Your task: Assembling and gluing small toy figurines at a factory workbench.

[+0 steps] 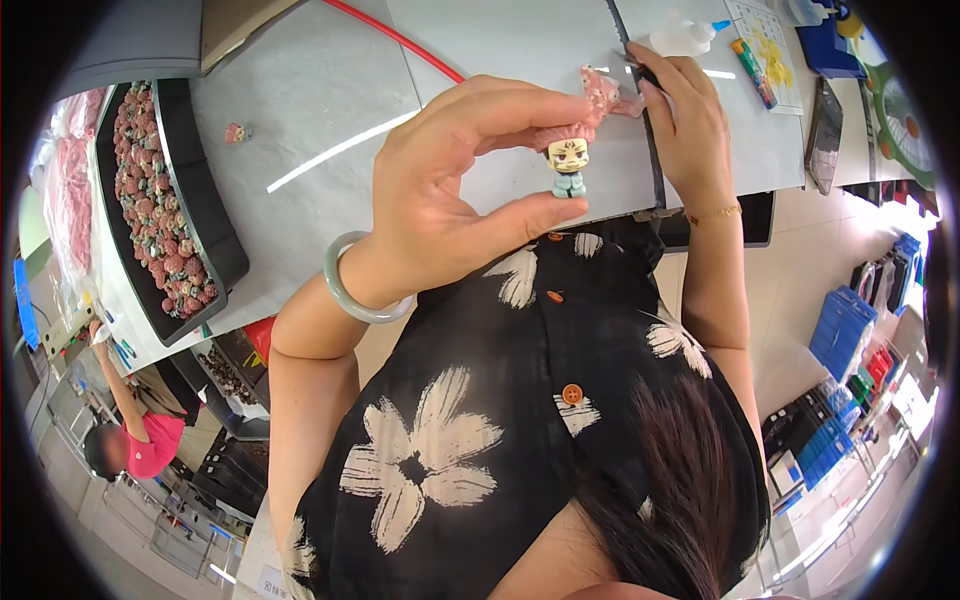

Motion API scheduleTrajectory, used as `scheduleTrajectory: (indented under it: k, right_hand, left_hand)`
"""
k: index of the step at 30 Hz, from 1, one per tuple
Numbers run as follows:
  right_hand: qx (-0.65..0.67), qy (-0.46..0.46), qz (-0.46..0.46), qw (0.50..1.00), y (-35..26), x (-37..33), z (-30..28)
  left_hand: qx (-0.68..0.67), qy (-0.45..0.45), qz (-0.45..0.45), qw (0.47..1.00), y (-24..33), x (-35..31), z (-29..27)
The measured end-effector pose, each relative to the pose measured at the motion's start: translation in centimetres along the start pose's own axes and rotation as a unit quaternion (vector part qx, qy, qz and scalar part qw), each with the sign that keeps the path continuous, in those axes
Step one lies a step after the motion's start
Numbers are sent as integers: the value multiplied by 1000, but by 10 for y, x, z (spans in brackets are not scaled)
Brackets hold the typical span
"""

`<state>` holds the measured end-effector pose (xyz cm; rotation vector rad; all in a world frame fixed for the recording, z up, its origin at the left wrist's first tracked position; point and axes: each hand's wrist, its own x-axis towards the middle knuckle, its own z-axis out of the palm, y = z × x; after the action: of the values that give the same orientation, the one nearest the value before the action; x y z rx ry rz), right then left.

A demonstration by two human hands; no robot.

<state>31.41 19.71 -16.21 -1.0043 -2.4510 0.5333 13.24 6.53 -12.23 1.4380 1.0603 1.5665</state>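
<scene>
My left hand [440, 175] is raised above the grey tabletop. Its fingers and thumb pinch a small figurine [568, 160] with pink hair, a pale face and a light teal body, upright and facing me. To the right, my right hand [690, 125] rests near the table with its thumb and index finger closed around something dark, mostly hidden by the fingers. A pink piece [600, 92] lies between the two hands, close to the right thumb; its exact kind is unclear.
At the left stands a black tray [225, 240] heaped with similar figurines; one loose figurine [238, 132] lies beside it. A red hose [400, 40] crosses the far side. A squeeze bottle [685, 38], a tube [755, 75] and a green fan [900, 125] are at the right. A co-worker [150, 445] is far left.
</scene>
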Motion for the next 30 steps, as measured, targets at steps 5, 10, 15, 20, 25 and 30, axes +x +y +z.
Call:
scheduleTrajectory:
  k: [5, 10, 15, 20, 25, 30]
  right_hand:
    - [56, 37, -21, 998, 6, 0, 3]
    - [82, 248, 68, 963, 31, 7, 2]
    - [60, 95, 126, 986, 35, 27, -13]
    - [176, 36, 117, 977, 45, 29, -13]
    - [338, 41, 117, 933, -6, 11, -31]
    - [253, 2, 25, 967, -36, -13, -44]
  left_hand:
    - [61, -34, -1, 998, 5, 3, -1]
    - [52, 40, 2, 998, 8, 5, 8]
    - [55, 37, 18, 998, 8, 6, 10]
    - [46, 34, 20, 998, 9, 8, 11]
    - [27, 29, -11, 999, 10, 9, 7]
    - [72, -43, -6, 996, 5, 5, -2]
